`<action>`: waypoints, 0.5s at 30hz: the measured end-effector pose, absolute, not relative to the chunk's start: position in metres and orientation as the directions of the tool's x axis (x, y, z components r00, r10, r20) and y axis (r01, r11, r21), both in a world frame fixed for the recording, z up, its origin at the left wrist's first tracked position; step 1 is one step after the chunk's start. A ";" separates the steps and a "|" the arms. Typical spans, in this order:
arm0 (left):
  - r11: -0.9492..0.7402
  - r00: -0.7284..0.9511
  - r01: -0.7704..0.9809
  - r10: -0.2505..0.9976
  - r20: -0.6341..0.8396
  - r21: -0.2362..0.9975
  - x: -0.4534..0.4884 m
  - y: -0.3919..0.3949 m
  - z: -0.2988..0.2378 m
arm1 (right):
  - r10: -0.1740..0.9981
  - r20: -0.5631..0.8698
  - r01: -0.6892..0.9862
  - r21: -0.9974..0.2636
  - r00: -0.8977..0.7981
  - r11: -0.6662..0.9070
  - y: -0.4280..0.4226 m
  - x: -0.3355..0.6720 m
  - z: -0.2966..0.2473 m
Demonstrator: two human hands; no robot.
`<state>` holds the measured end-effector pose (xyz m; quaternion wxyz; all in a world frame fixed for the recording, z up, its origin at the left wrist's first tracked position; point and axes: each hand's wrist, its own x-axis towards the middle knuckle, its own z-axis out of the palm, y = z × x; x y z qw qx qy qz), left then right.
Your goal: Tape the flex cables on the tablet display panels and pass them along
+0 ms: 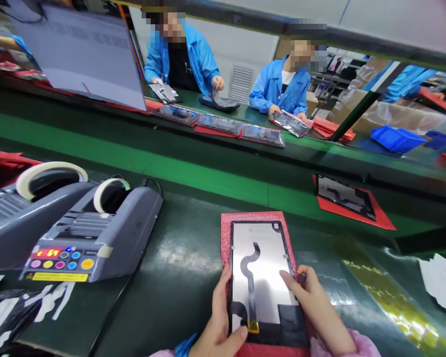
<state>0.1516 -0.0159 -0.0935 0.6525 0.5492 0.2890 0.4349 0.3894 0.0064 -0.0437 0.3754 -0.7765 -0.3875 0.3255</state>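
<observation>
Fingers of the left hand (217, 320) and right hand (315, 295) pinch opposite edges of one display panel (269, 285), over red foam (252, 216), lower centre. Two tape dispensers (132, 233), left, hold one tape roll (100, 196) each; three clear bags (220, 125), upper centre, hold flat panels.

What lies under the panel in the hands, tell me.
A red sheet shows beyond the panel at top and bottom. The panel hides its middle; anything else beneath cannot be seen.

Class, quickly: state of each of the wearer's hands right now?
Left hand: closed on the flat panel, thumb near its lower left corner.
Right hand: thumb on the panel, fingers curled beside its right edge; grip unclear.
</observation>
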 end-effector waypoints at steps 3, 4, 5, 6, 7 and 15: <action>-0.004 0.447 -0.341 0.879 0.166 0.940 0.155 -0.011 -0.106 | 0.897 -0.122 0.340 -0.897 0.425 -0.283 0.019 0.384 -0.031; -0.006 0.435 -0.353 0.884 0.169 0.936 0.156 -0.009 -0.109 | 0.915 -0.062 0.361 -0.906 0.398 -0.219 0.026 0.383 -0.022; -0.001 0.414 -0.357 0.896 0.159 0.934 0.156 -0.007 -0.111 | 0.929 0.004 0.385 -0.911 0.370 -0.150 0.035 0.382 -0.012; 0.005 0.378 -0.360 0.915 0.141 0.933 0.156 -0.004 -0.114 | 0.937 0.067 0.407 -0.910 0.343 -0.084 0.047 0.381 -0.002; 0.016 0.337 -0.364 0.934 0.116 0.931 0.156 -0.001 -0.116 | 0.940 0.117 0.416 -0.909 0.322 -0.029 0.061 0.382 0.008; 0.132 0.141 -0.497 0.988 -0.070 0.858 0.150 0.018 -0.134 | 0.907 0.227 0.354 -0.930 0.354 0.095 0.244 0.404 0.021</action>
